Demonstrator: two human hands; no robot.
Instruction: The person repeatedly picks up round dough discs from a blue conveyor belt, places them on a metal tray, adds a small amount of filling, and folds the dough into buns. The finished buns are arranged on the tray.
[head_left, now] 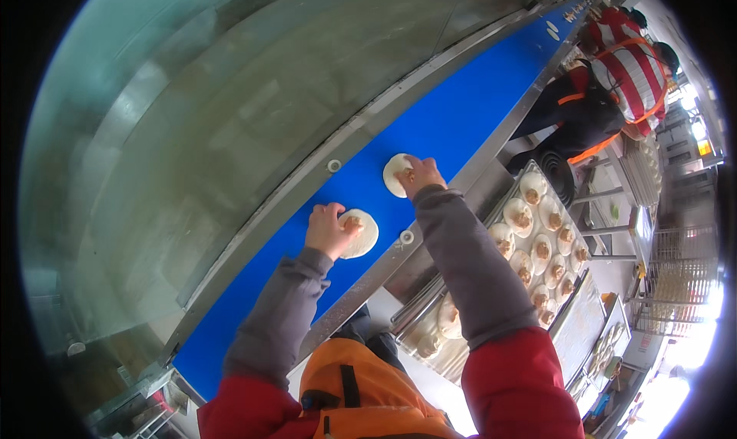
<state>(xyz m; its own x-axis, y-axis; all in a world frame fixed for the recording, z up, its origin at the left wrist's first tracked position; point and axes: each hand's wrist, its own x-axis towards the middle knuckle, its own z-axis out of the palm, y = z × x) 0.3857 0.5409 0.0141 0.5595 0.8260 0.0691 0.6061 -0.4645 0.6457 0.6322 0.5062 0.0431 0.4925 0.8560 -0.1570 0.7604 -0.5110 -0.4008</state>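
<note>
Two flat, pale dough rounds with brown filling in the middle are on the blue conveyor belt [476, 109]. My left hand [326, 231] grips the left edge of the nearer dough round [364, 241], its fingers curled beside the filling. Farther along the belt, my right hand [422, 176] has hold of the other dough round [394, 179] by its right side, and the fingers partly cover its filling. Whether either round is lifted off the belt cannot be told from this view.
Right of the belt, a metal tray [491, 222] carries several filled dough rounds; another tray [403, 316] lies nearer me. A person [622, 78] in a red-and-white striped top stands farther along. Pale dough pieces [553, 32] lie at the belt's far end. Metal rails edge the belt.
</note>
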